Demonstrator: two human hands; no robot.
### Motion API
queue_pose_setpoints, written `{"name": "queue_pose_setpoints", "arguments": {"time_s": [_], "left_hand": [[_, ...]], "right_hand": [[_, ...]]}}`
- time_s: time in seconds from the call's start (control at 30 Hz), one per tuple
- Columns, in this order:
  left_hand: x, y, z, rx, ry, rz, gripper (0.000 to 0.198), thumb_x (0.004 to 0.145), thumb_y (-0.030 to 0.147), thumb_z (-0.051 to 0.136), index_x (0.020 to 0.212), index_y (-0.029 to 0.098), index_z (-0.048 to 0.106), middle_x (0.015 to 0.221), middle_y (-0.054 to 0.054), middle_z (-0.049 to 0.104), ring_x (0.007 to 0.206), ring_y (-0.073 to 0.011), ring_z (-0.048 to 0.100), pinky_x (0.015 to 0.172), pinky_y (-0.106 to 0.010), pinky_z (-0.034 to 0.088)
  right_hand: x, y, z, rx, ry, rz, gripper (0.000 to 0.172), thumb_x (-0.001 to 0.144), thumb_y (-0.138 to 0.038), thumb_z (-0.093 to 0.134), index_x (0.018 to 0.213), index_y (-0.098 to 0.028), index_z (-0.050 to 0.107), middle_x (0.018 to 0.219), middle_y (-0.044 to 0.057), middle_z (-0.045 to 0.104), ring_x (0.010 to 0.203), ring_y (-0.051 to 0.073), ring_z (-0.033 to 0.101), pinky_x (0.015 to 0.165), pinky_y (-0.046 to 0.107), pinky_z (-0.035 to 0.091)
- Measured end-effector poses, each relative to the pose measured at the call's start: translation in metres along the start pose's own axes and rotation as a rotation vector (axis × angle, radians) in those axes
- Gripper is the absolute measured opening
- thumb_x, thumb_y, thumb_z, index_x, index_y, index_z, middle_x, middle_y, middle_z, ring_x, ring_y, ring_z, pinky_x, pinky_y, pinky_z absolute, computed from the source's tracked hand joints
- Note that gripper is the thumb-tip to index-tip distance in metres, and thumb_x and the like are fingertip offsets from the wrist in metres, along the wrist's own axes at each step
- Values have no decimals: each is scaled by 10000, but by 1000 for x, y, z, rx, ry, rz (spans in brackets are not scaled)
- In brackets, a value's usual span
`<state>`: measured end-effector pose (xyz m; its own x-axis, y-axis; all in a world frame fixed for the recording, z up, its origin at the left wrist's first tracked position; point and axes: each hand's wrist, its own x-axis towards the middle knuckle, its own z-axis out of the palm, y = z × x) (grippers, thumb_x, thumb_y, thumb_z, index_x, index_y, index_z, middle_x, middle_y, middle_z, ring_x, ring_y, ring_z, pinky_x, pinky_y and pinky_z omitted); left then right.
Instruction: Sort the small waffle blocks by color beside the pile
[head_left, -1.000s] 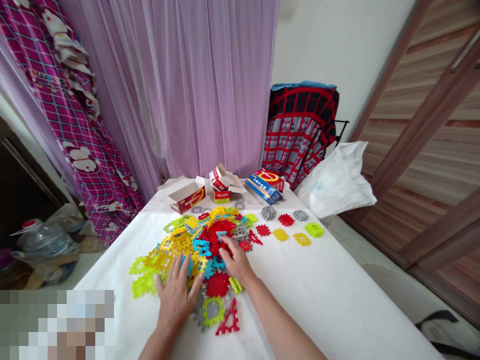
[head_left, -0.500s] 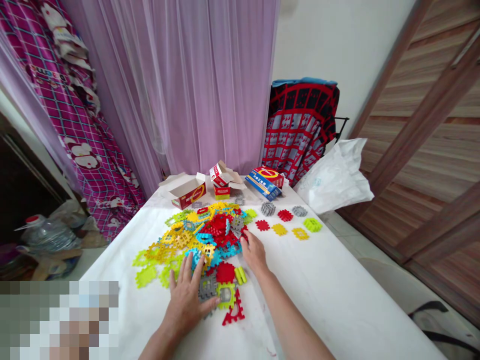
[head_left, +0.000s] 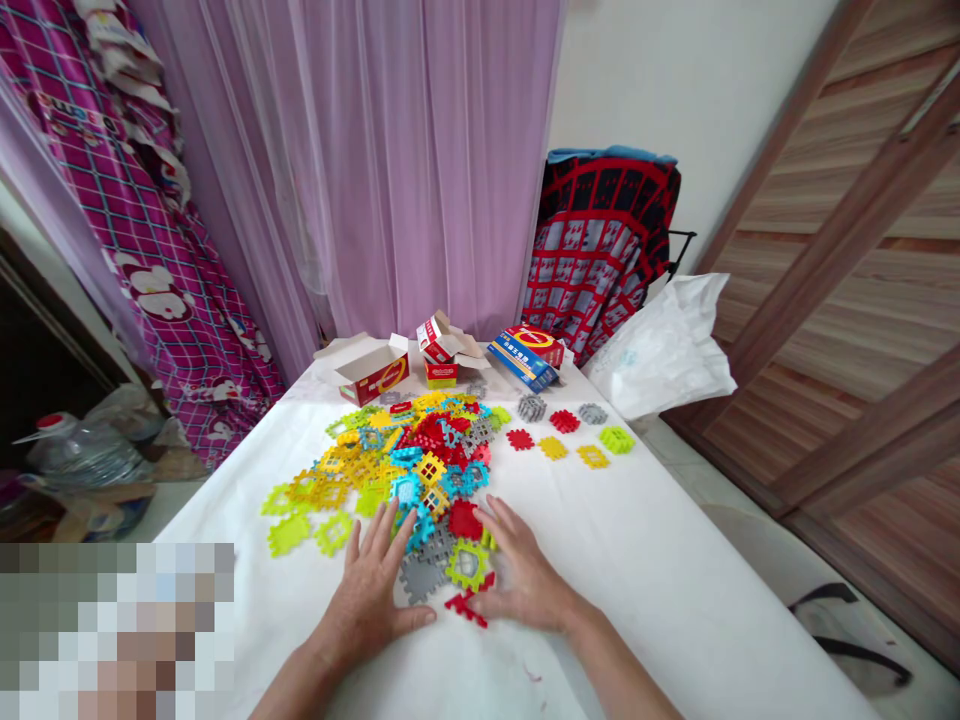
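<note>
A colourful heap of interlocking plastic building pieces (head_left: pixel 427 440) spreads over the white-covered table. My left hand (head_left: pixel 375 580) is open at the heap's near left edge, fingers apart, beside a grey piece (head_left: pixel 422 580). On the near right side my right hand (head_left: pixel 529 570) is also open, its thumb over a red triangular piece (head_left: pixel 466 608) and its fingers by a red square piece (head_left: pixel 465 520). Between the hands lies a lime green square frame piece (head_left: pixel 469 565). Part of the red triangle is hidden under my right hand.
Stacked and single pieces, among them a grey stack (head_left: pixel 532 407) and a lime stack (head_left: pixel 616 439), sit apart at the right. Behind the heap stand an open red box (head_left: pixel 379 378), a small red box (head_left: pixel 441 373) and a blue box (head_left: pixel 523 360). A white bag (head_left: pixel 656 350) borders the table's right edge.
My right hand has drawn back from the heap's right side toward the near edge, over the red triangle. Pieces near both hands have shifted closer together. My left hand remains close by, spread.
</note>
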<state>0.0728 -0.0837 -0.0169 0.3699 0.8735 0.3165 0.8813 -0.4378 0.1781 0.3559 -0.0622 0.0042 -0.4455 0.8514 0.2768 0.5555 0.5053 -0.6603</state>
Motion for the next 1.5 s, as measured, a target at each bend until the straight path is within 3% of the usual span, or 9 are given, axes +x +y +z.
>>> {"name": "queue_pose_setpoints", "arguments": {"time_s": [0.07, 0.13, 0.37, 0.5, 0.63, 0.87, 1.03, 1.27, 1.5], "left_hand": [[2, 2, 2, 2, -15, -17, 1121, 635, 759, 634, 1540, 284, 175, 1578, -194, 276, 1439, -416, 268, 1134, -666, 185], [9, 5, 5, -2, -21, -39, 1060, 672, 697, 652, 1537, 297, 186, 1575, -177, 296, 1428, -396, 304, 1140, -648, 196], [17, 6, 6, -75, 82, -122, 944, 742, 635, 622, 1528, 289, 230, 1571, -159, 317, 1434, -359, 307, 1147, -614, 219], [10, -5, 0, -79, 222, -331, 579, 862, 532, 513, 1382, 276, 494, 1465, -126, 490, 1365, -298, 427, 1141, -554, 280], [10, -8, -4, -16, 200, -399, 446, 825, 505, 585, 1201, 271, 638, 1428, -124, 522, 1358, -327, 427, 1135, -567, 279], [18, -4, -4, 1, 165, -408, 520, 801, 481, 626, 1277, 274, 586, 1450, -141, 494, 1370, -334, 405, 1126, -585, 269], [20, -6, -9, -47, 130, -435, 453, 754, 466, 679, 1157, 265, 623, 1457, -137, 485, 1392, -348, 378, 1115, -602, 284], [19, -13, -10, -124, 294, -394, 415, 737, 504, 683, 1042, 239, 593, 1376, -141, 560, 1310, -345, 482, 1060, -591, 371], [51, 0, -33, -89, 413, -324, 447, 721, 497, 708, 1052, 221, 592, 1336, -161, 576, 1239, -341, 534, 1004, -536, 436]], "right_hand": [[-8, -7, 4, -105, -110, -35, 1109, 561, -629, 808, 1508, -286, 346, 1602, 137, 236, 1459, 374, 229, 1160, 595, 220], [0, -8, 10, -185, -100, -36, 1051, 578, -592, 814, 1490, -299, 380, 1594, 130, 264, 1453, 365, 252, 1164, 594, 206], [55, 8, 21, -211, 273, -63, 700, 776, -534, 683, 1382, -220, 531, 1438, 148, 510, 1322, 319, 469, 1091, 520, 386], [54, 16, 18, -25, 464, 32, 526, 880, -514, 525, 1290, -193, 601, 1309, 136, 622, 1227, 270, 564, 1063, 461, 438], [48, 25, 15, 151, 597, 215, 469, 890, -529, 472, 1142, -187, 670, 1145, 126, 706, 1084, 252, 650, 981, 454, 503], [49, 20, 14, 192, 580, 179, 340, 875, -454, 493, 975, -217, 715, 1052, 94, 736, 1032, 230, 673, 967, 423, 517], [50, 23, 15, 173, 600, 159, 316, 869, -410, 499, 962, -205, 720, 1033, 97, 738, 1007, 226, 680, 949, 405, 531], [46, 21, 15, 67, 601, 17, 286, 878, -325, 516, 1038, -212, 724, 1081, 97, 729, 1029, 218, 665, 948, 387, 525], [42, 1, 11, -47, 510, -107, 281, 917, -320, 516, 786, -236, 751, 1047, 80, 734, 1009, 216, 644, 926, 380, 511]]}}
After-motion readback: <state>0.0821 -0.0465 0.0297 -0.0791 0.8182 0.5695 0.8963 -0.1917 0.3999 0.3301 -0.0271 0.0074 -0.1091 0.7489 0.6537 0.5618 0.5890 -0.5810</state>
